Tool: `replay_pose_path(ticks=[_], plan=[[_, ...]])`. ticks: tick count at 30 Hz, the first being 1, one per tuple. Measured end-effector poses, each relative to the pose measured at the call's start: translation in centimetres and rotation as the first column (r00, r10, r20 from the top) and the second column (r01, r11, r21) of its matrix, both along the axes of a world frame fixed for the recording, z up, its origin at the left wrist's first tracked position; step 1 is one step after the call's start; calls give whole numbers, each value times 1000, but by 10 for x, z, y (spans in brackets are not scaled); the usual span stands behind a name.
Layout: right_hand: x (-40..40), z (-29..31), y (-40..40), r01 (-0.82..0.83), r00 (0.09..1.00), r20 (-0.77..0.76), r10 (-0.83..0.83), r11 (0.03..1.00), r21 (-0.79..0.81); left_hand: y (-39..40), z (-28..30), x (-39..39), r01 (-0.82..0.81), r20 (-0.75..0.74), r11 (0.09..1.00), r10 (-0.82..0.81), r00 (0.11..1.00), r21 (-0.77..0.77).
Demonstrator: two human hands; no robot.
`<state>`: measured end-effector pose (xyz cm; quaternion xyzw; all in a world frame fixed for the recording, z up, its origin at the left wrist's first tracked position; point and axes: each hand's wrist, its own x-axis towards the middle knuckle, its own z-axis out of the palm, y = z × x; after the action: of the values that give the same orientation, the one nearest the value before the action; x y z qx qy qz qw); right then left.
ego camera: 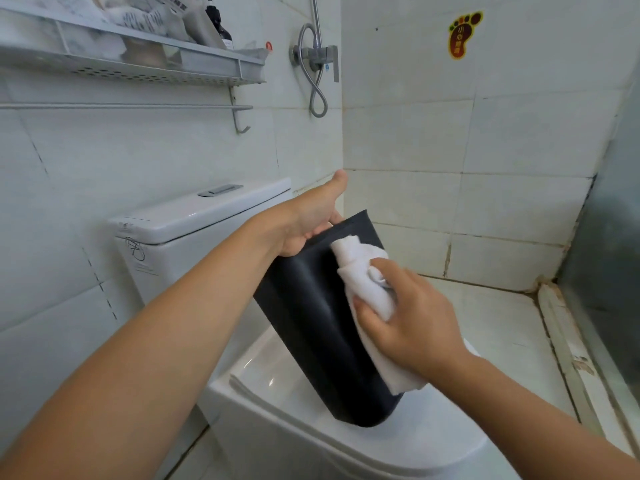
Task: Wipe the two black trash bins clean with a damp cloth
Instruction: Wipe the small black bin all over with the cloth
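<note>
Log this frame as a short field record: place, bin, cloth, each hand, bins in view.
place: bathroom, toilet lid closed
bin: one black trash bin, tilted, one end resting on the lid
cloth: white cloth against the bin's side
left hand: grips the bin's upper end
right hand: holds the cloth
bins in view: one only
</note>
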<state>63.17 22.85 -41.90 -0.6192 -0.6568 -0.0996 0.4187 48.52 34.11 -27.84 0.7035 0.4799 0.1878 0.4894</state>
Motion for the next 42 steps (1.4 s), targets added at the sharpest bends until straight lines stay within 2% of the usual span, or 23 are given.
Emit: replay_pose_path(ticks=[3,7,9,13,15,19,23,27,30,33,37,39,42], plan=[[-26,3,-3,-71,993,98,61,993,97,3,-1,2,-37,-39,999,37,999,-4],[-42,10,-10,-187,953,266,144,972,142,3,1,-4,-3,36,982,10,999,-187],[-44,11,-11,-226,932,317,173,965,136,2,1,-6,43,63,974,-30,998,-221],[-36,12,-1,-159,965,233,122,976,148,-2,1,-6,106,73,968,-92,993,-229],[-27,12,4,-109,987,132,92,986,124,-1,-1,-9,98,14,982,-97,995,-164],[-1,12,19,-6,996,-94,2,999,-41,-4,-8,-11,105,-52,988,-99,994,115],[36,4,36,120,934,-298,-197,959,-257,-17,-9,-16,212,-152,965,-189,970,156],[49,-6,35,70,866,-452,-212,948,-310,-17,-18,-16,160,-288,941,-72,955,298],[43,-1,31,92,883,-426,-198,962,-258,-14,-19,-16,190,-408,904,-19,913,384],[29,7,26,100,928,-342,-150,982,-161,-13,-20,-15,217,-441,883,-13,897,415],[8,11,18,-77,995,-59,79,996,42,-14,-22,-7,271,-437,855,-58,898,443],[12,14,23,-68,996,-58,70,997,30,-12,-24,-10,278,-406,856,-89,909,436],[29,14,31,55,988,-144,-61,997,-45,-10,-24,-16,275,-360,855,-113,926,440]])
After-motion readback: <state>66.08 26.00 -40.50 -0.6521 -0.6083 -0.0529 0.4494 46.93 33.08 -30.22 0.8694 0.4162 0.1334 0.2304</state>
